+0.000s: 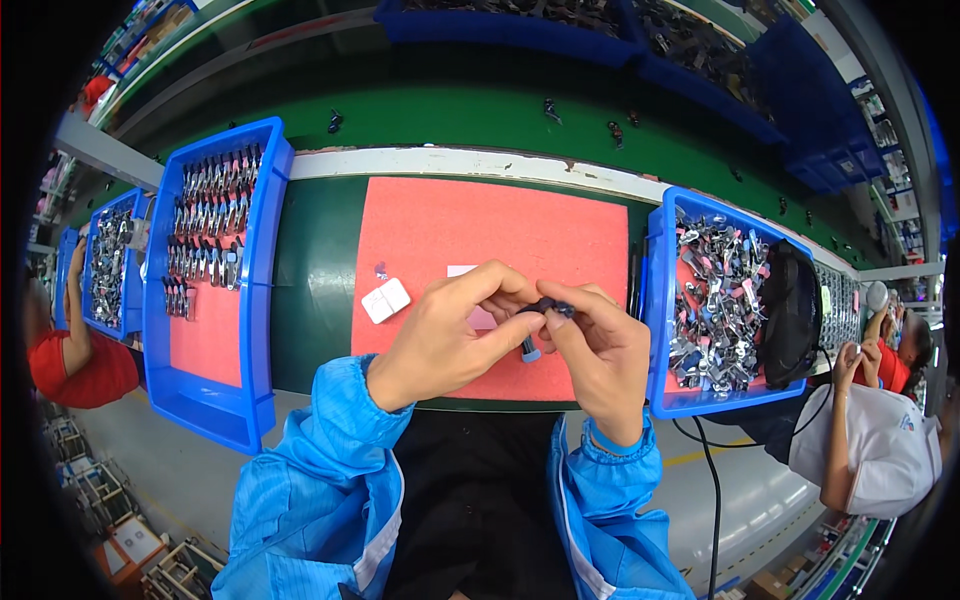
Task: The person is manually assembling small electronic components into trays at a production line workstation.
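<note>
Over the pink foam mat, my two hands meet at a small dark part. A pale blue-grey tip shows just below it; whether the two are one piece cannot be told. My left hand pinches the part's left side between thumb and fingertips. From the other side, my right hand grips it with thumb and forefinger. The fingers cover much of the part, so its exact kind is hidden. A white two-piece block lies on the mat beside my left hand.
On the left, a blue tray bears rows of small dark-and-silver parts. To the right, a blue bin holds a loose heap of similar parts, with a black bag at its side. Beyond a white ledge runs a green belt. Co-workers sit either side.
</note>
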`<state>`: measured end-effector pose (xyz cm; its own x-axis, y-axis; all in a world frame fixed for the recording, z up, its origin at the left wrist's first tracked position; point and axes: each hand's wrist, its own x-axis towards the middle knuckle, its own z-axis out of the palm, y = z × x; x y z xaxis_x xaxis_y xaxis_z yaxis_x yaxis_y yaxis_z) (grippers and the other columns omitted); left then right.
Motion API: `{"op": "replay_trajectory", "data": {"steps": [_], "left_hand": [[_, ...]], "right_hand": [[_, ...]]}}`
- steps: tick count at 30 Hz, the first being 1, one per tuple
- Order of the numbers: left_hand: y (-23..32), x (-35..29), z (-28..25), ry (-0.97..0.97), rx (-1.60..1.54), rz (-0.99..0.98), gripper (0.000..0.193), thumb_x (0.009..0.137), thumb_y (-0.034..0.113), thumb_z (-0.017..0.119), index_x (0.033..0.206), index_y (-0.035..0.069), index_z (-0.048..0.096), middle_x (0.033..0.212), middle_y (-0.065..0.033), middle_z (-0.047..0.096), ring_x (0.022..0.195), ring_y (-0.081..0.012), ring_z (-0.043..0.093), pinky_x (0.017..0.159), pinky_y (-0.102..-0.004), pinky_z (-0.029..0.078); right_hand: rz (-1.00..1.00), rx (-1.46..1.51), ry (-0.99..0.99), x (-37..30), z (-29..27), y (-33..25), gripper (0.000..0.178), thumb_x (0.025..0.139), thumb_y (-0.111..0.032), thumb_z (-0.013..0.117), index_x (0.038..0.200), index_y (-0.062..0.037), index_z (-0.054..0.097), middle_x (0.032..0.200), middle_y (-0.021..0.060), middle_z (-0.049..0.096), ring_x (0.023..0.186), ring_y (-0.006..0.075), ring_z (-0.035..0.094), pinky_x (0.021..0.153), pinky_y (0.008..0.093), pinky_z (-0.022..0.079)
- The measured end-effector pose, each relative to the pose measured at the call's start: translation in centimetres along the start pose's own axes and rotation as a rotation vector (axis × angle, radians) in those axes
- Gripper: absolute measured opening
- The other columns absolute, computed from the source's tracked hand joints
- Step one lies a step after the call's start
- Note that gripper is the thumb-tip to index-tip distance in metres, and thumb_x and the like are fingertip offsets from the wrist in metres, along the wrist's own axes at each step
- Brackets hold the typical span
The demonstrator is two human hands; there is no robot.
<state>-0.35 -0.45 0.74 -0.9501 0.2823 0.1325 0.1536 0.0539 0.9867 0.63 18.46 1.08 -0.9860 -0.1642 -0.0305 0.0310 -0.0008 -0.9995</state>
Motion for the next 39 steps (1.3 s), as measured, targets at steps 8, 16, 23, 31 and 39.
{"op": "replay_trajectory", "data": {"steps": [8,16,23,31,39], "left_hand": [[-1.2,0.1,-0.1,0.151,0.377,0.328,0.029,0.080,-0.007,0.076,0.106,-0.002,0.064,0.093,-0.0126,0.072,0.083,-0.0215,0.071,0.070,-0.0315,0.057],[-1.4,0.7,-0.1,0.247,0.668,0.681,0.042,0.071,-0.011,0.080,0.108,0.000,0.066,0.096,-0.0135,0.072,0.076,-0.0281,0.068,0.063,-0.0333,0.054],[-2.5,0.2,1.2,0.205,0.429,0.616,0.035,0.081,-0.010,0.073,0.115,-0.004,0.065,0.103,-0.0147,0.068,0.080,-0.0257,0.069,0.066,-0.0322,0.057],[-1.7,-1.1,1.2,0.159,-0.256,0.009,0.024,0.093,-0.005,0.068,0.116,-0.001,0.067,0.101,-0.0109,0.067,0.091,-0.0177,0.068,0.077,-0.0296,0.056],[-2.2,-1.0,0.1,0.092,0.041,0.186,0.021,0.091,-0.008,0.069,0.111,-0.003,0.066,0.106,-0.0151,0.070,0.100,-0.0230,0.069,0.087,-0.0348,0.055]], "right_hand": [[-0.179,-0.113,-0.123,0.0,0.1,0.0,0.034,0.097,0.002,0.063,0.130,0.0077,0.062,0.099,0.0097,0.067,0.082,0.0150,0.068,0.070,0.0253,0.056],[0.055,0.143,0.071,-0.5,1.7,-1.9,0.029,0.096,0.001,0.066,0.124,0.0084,0.061,0.091,0.0123,0.070,0.073,0.0170,0.070,0.059,0.0278,0.058],[-0.067,0.027,0.163,-0.5,1.9,-0.1,0.024,0.096,0.002,0.067,0.119,0.0072,0.061,0.090,0.0117,0.070,0.075,0.0152,0.069,0.062,0.0272,0.058],[-0.026,0.067,0.138,-0.8,1.9,0.0,0.024,0.094,0.002,0.070,0.118,0.0045,0.064,0.096,0.0103,0.072,0.085,0.0142,0.070,0.075,0.0274,0.057],[-0.092,-0.019,0.105,-1.1,1.6,1.4,0.024,0.096,0.003,0.067,0.120,0.0088,0.067,0.097,0.0148,0.072,0.082,0.0158,0.070,0.069,0.0271,0.058]]}}
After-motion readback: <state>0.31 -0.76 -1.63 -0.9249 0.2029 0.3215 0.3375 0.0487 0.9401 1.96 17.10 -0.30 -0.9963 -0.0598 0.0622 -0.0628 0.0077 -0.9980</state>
